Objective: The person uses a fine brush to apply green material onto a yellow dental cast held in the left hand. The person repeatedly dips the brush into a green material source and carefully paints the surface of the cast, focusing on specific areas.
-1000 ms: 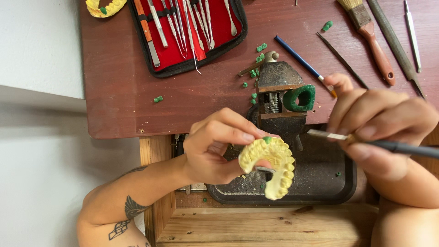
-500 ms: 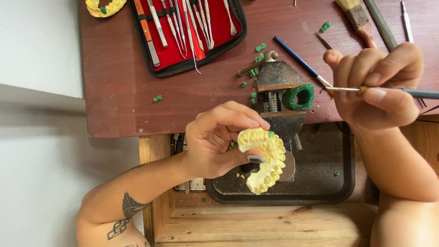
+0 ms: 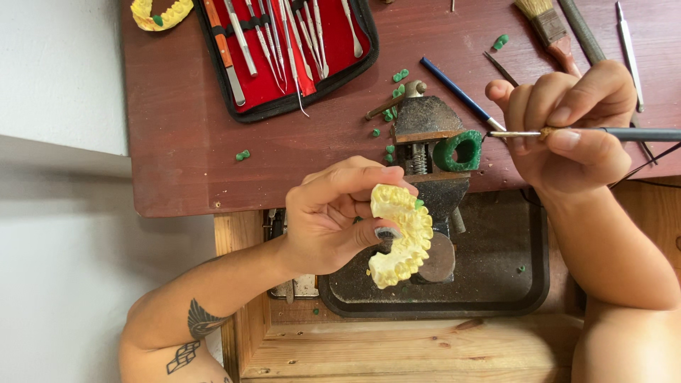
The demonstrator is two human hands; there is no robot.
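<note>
The left hand (image 3: 330, 220) held a pale yellow dental cast (image 3: 402, 234), a horseshoe-shaped row of teeth with ridged, bumpy crowns and a tiny green speck at its upper end. Its grip was closed on the cast, the thumb pressing inside the arch and the fingers curled over the top. The cast was in the air over the dark tray (image 3: 511, 284), just in front of the small vise (image 3: 428, 135); its long axis ran from top to bottom of the view, and the arch opened to the left, toward the palm. The right hand (image 3: 567, 128) was closed around a thin tool (image 3: 624, 133) with a dark handle, which lay almost horizontal, its metal tip pointing left toward a green wax ring (image 3: 460, 150) sitting at the vise. On the reddish-brown desk (image 3: 184, 142), an open case with red lining (image 3: 291, 50) contained many metal instruments side by side. Small green bits (image 3: 243, 154) lay scattered on the desk, and a second yellow cast (image 3: 160, 13) was at its far edge.
</note>
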